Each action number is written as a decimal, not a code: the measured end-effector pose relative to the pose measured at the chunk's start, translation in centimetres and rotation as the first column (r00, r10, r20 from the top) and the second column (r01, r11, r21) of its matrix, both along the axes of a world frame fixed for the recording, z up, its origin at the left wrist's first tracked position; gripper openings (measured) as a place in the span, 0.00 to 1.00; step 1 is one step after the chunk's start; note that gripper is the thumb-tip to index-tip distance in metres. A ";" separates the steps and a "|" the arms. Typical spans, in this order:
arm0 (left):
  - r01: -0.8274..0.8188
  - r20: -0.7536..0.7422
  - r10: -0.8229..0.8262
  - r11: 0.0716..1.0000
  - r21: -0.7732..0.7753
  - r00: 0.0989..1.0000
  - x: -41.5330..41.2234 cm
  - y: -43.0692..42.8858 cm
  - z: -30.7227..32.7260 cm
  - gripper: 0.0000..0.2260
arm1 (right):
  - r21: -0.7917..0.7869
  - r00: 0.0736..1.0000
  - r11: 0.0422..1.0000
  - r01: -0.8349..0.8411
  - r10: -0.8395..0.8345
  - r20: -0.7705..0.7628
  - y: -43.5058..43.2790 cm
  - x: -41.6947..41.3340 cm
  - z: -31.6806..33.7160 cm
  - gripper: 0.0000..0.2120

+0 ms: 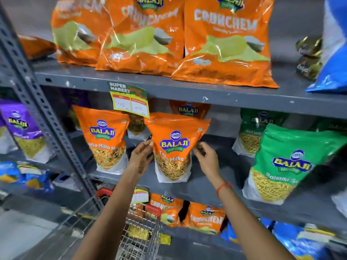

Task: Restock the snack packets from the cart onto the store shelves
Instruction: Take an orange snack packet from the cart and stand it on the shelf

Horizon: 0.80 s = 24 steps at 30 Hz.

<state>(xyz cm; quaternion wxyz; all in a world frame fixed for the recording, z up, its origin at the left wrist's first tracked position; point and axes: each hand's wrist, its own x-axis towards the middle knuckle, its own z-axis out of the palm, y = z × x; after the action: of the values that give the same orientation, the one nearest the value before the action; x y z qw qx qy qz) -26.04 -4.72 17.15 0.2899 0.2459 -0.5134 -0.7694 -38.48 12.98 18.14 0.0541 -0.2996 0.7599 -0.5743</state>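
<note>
An orange Balaji Tikha Mitha packet (173, 147) stands upright on the middle grey shelf (216, 190). My left hand (141, 156) pinches its left edge. My right hand (205, 156) touches its right edge with the fingers curled. A second identical orange packet (105, 139) stands to its left. The wire cart (139, 235) with red handle caps is below, between my forearms; yellow packets lie inside it.
Large orange Crunchem bags (225, 45) fill the top shelf. Green Ratlami Sev packets (285, 164) stand to the right. Purple packets (22, 132) sit past the perforated upright post (37, 102). A price tag (129, 100) hangs from the shelf lip. More Crunchem bags (204, 216) are below.
</note>
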 end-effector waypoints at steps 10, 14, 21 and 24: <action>-0.051 -0.085 0.057 0.996 0.068 0.995 0.4 -0.3 1.0 0.08 | 0.039 0.997 0.999 0.020 -0.016 -0.080 1.3 -1.7 1.6 0.06; -0.059 -0.097 0.066 0.996 0.072 0.993 0.6 -0.1 0.8 0.06 | 0.028 0.996 1.000 -0.005 0.007 -0.086 0.7 0.4 0.8 0.05; -0.023 -0.104 0.034 0.994 0.105 0.994 1.3 -0.3 1.1 0.07 | -0.053 0.978 0.993 0.101 -0.109 -0.180 0.4 0.8 -0.4 0.06; -0.016 -0.100 0.026 0.995 0.095 0.995 1.2 0.0 1.0 0.06 | -0.107 0.968 0.978 0.178 -0.194 -0.160 0.3 1.1 -0.7 0.06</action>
<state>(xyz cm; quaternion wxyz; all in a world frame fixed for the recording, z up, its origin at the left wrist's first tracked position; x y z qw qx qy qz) -24.80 -4.68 18.14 0.3116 0.2256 -0.4588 -0.8009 -37.33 13.32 17.40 -0.0788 -0.2769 0.7592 -0.5837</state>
